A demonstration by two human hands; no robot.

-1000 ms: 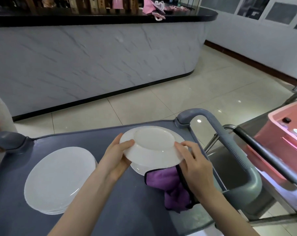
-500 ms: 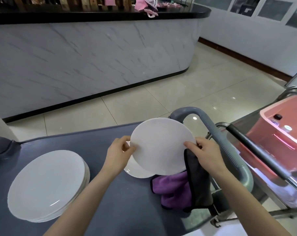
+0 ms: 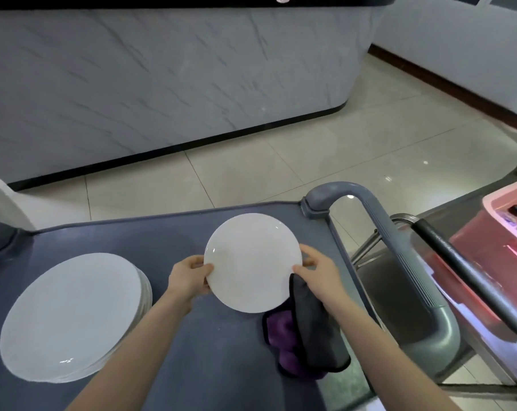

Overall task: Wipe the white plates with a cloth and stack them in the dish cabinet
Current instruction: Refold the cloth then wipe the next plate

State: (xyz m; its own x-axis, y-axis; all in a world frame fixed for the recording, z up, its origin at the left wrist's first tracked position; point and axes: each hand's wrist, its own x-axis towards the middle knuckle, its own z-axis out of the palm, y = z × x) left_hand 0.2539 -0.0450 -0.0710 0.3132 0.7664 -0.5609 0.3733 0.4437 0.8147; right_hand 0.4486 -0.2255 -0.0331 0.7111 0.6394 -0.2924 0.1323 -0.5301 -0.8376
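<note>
Head view: left hand [image 3: 189,277] and right hand [image 3: 319,272] each grip pinching the white plate [image 3: 251,262]; cloth [image 3: 307,336] under the right.

Round white ceramic plate [image 3: 252,262], underside-up a second ago, now flipped, smooth face toward camera. Left hand [image 3: 189,277] and right hand [image 3: 316,274] shifted to opposite rims. Dark grey-and-purple cloth [image 3: 307,330] now hangs from right hand.

One held plate [image 3: 253,262], one plate stack [image 3: 70,317], one cloth [image 3: 306,336].
</note>
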